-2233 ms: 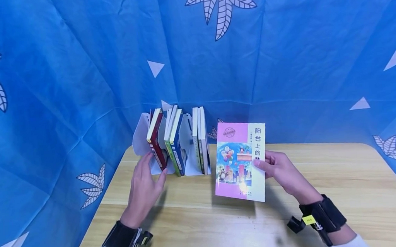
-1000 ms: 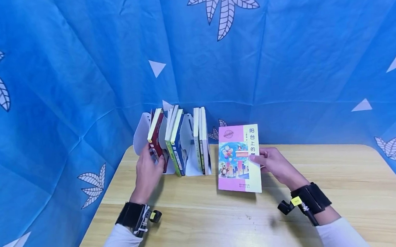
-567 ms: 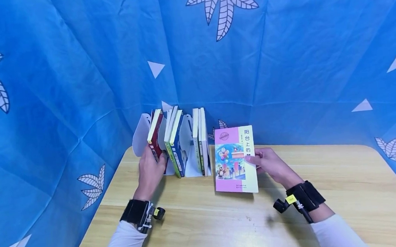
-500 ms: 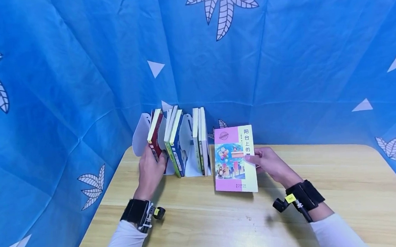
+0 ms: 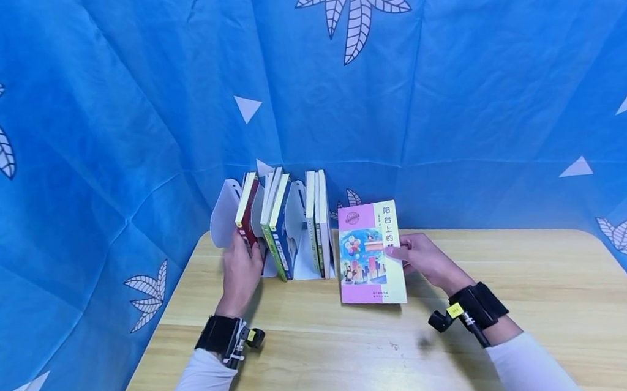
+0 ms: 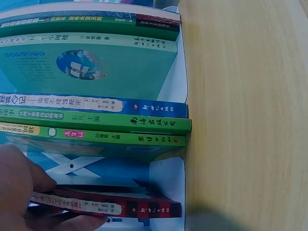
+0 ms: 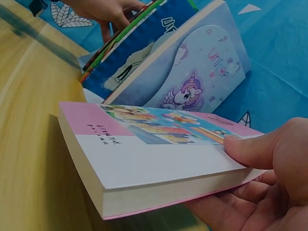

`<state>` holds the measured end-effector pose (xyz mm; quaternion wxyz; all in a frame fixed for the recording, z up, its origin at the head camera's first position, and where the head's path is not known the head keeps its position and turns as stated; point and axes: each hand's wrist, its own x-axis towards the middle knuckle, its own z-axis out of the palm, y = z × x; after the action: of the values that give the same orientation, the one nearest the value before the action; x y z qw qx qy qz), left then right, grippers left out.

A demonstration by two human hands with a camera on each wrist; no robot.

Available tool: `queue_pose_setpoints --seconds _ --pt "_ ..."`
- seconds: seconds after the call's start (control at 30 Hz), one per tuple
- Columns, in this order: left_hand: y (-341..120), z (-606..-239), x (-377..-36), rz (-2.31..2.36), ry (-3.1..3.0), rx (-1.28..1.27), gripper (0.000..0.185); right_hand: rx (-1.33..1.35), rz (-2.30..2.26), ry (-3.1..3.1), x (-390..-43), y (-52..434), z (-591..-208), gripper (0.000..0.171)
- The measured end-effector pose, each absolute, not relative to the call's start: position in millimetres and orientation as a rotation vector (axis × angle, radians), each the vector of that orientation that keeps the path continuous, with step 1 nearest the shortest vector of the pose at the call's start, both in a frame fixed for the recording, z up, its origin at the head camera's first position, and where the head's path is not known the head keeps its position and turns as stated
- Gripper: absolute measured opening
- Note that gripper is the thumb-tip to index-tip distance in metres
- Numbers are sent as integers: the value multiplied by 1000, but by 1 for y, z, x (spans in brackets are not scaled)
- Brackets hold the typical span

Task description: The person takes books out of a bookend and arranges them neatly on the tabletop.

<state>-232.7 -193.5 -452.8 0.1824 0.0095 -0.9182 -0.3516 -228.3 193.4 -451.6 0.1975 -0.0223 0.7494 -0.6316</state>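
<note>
My left hand pinches the spine of a dark red book, thumb on one side and fingers on the other. That book stands on edge at the left end of the white bookends. My right hand holds a pink and cream paperback by its right edge, thumb on the front cover and fingers beneath. The cover faces up towards me, tilted, close over the table. Green and blue books lean just right of the red one.
Several thin books stand upright farther right in the bookends; a pale blue unicorn cover shows on their outer side. The wooden table spreads in front, and a blue patterned cloth hangs behind and at the left.
My left hand has moved forward from beside the red book and taken hold of its spine; that book has shifted slightly right. My right hand has brought the paperback left and tilted it differently.
</note>
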Motion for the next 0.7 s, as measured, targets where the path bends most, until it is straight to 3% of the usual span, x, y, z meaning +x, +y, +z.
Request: queue_pose_setpoints --seconds 0.7 --pt "-190 -458 -234 -912 -2572 66 44 -35 -1709 2101 -243 184 -458 39"
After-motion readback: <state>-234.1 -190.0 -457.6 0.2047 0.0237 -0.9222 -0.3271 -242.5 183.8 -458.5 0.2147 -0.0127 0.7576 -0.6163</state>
